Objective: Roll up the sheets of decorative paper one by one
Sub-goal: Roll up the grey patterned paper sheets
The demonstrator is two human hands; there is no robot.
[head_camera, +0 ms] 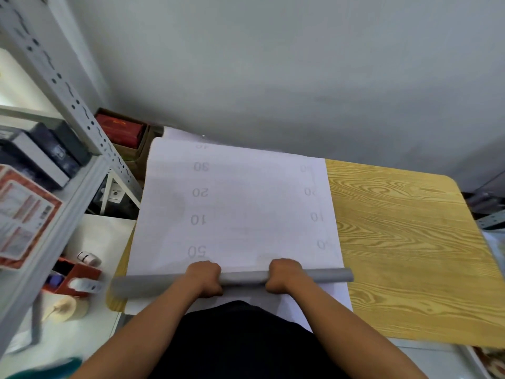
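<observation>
Grey roll point(232, 280) is lying crosswise at the near edge of the worktop point(410, 242), its long axis running left to right. The left hand point(205, 279) and right hand point(284, 277) are both clenching it near the middle. Unrolled white sheet point(235, 203) is stretching straight away from them toward the wall, nothing resting on it. A tape dispenser point(79, 277) is sitting off to the left.

Grey wall point(273, 64) behind wood-grain table point(410, 242), metal shelving point(82, 165) at left.
</observation>
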